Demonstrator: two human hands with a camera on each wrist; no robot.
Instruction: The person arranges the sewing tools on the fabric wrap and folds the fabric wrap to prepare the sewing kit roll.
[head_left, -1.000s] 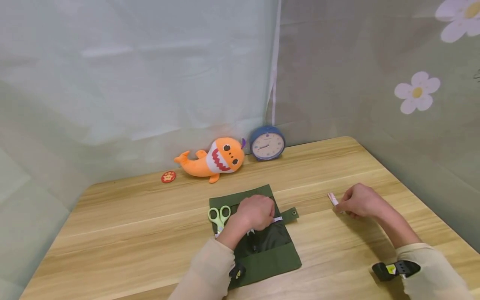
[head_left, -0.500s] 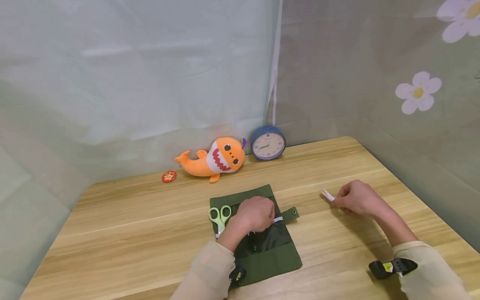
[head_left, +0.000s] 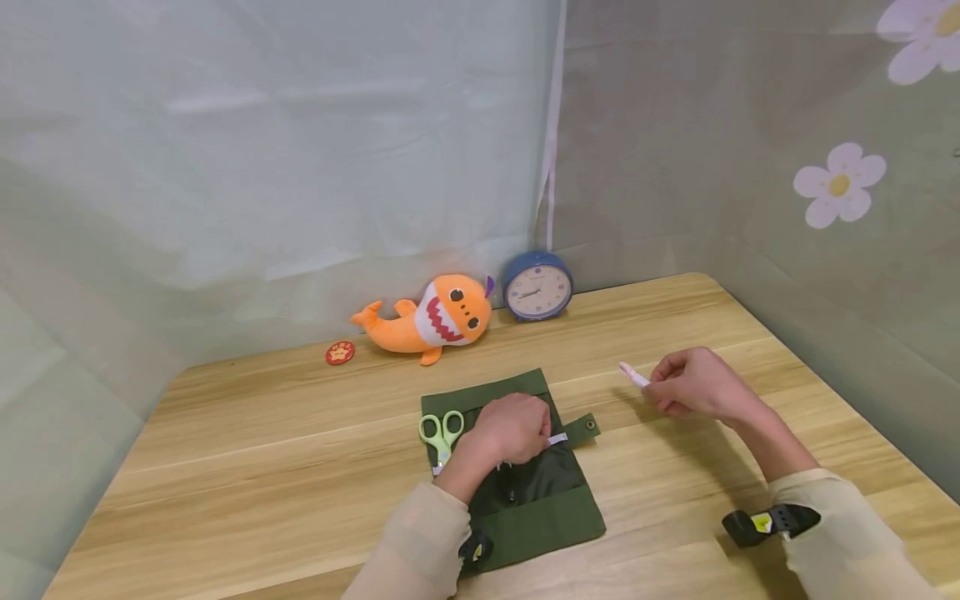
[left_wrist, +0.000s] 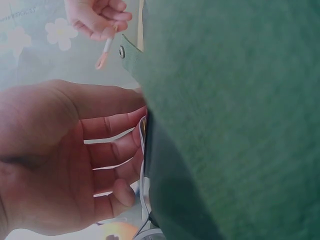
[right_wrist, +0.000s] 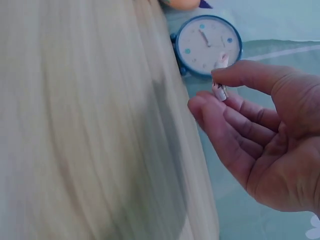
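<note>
A dark green fabric tool roll [head_left: 547, 525] lies unfolded on the table, with green-handled scissors [head_left: 442, 429] in its left side. My left hand [head_left: 510, 429] reaches over its middle. In the left wrist view, the thumb of the left hand [left_wrist: 55, 155] and its fingers close on the edge of the fabric; the fingertips are partly hidden. My right hand [head_left: 697, 383] pinches a slim white-and-pink tool [head_left: 633, 374] between thumb and fingers, off to the right of the roll. The right wrist view shows this small tool [right_wrist: 220, 90] pointing away from the palm.
An orange plush shark [head_left: 427, 321] and a blue round clock [head_left: 537, 287] stand along the back of the wooden table [head_left: 262, 467]. A red disc [head_left: 340, 352] lies left of the shark. The roll's snap strap [head_left: 582, 429] points right. Fabric walls surround the table's far sides.
My right hand has lifted and moved left and away from me, carrying the white-and-pink tool nearer the roll. The left hand stays in place on the tool roll.
</note>
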